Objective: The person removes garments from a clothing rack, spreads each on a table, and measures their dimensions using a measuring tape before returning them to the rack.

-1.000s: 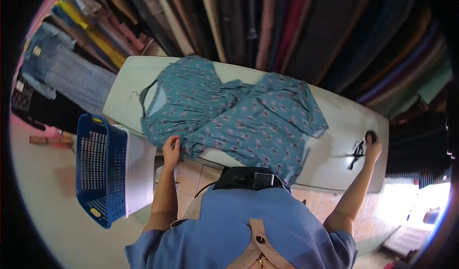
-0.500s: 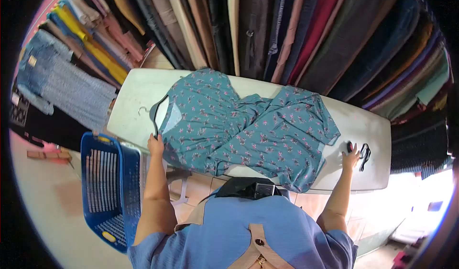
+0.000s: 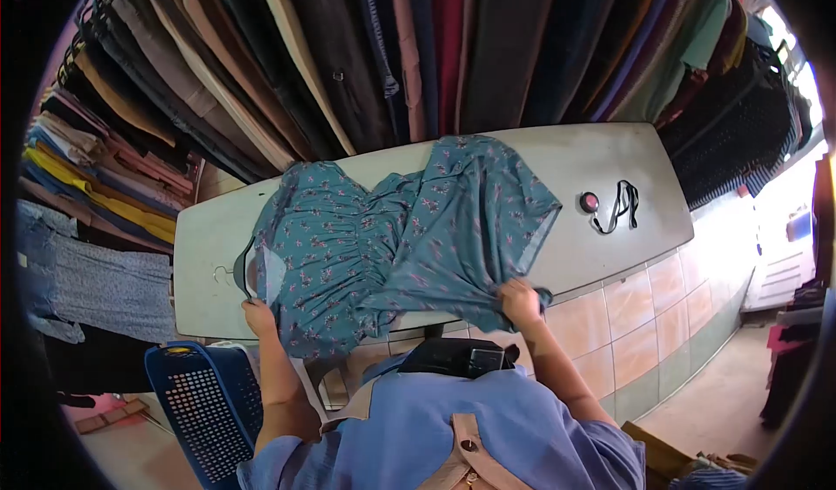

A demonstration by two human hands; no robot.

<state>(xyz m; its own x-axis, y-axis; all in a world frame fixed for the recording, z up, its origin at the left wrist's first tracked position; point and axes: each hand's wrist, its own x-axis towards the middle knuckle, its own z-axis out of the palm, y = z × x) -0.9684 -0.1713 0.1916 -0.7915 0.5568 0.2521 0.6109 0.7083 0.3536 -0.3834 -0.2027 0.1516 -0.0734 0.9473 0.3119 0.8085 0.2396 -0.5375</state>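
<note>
A teal floral dress (image 3: 322, 229) lies spread across a white table, its neckline to the left and its skirt to the right. A dark clothes hanger (image 3: 240, 274) with a metal hook sits inside the neckline. My left hand (image 3: 259, 317) is closed around the hanger's near end, at the dress's shoulder. Fingers of my right hand (image 3: 520, 303) are closed on the skirt's near edge, bunching the cloth over the table's front edge. Right of the skirt lies a small round red-and-black object (image 3: 589, 202) beside a black cord (image 3: 621, 207).
Trousers (image 3: 348, 54) hang in a dense row behind the white table (image 3: 640, 163). More folded clothes (image 3: 104, 168) and a blue denim garment (image 3: 109, 277) hang at left. A blue plastic basket (image 3: 209, 412) stands by my left arm. Tiled wall (image 3: 627, 303) shows below the table.
My right hand has let go of the round red-and-black object and moved left onto the skirt, gripping its edge. My left hand stays on the hanger. The view has turned right.
</note>
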